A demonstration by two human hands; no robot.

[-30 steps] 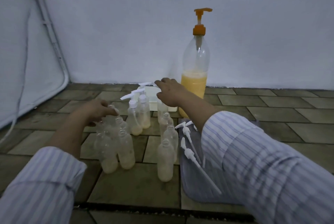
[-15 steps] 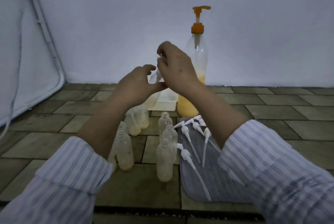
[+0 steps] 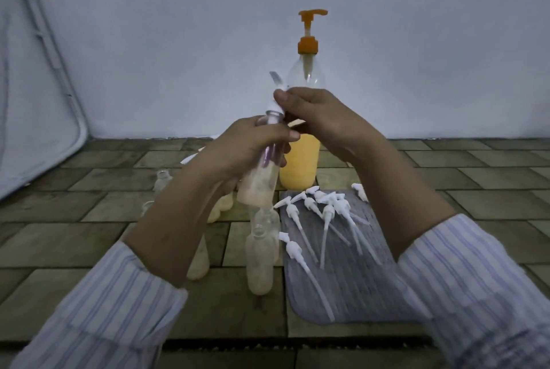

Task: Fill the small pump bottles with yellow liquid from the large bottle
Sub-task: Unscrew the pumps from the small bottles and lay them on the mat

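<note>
Head view: a small pump bottle (image 3: 258, 181) was gripped mid-air, tilted, by the left hand (image 3: 250, 145); its white pump head (image 3: 275, 102) was pinched by the right hand (image 3: 321, 118), before the large bottle (image 3: 300, 160) on the floor.

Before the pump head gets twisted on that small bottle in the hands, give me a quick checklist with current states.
1. Left hand grips the small bottle round its body: ok.
2. Right hand pinches the white pump head at the bottle's neck: ok.
3. Pump head seated or threaded on the neck: cannot tell, fingers cover the joint.
4. Held bottle upright: not ok, it tilts, top leaning right.
5. Liquid in the held bottle: ok, pale fill in its lower part.
6. Large bottle standing behind the hands with orange pump on: ok.
7. Loose pump heads lying on the grey mat beside the open bottles: ok.
</note>
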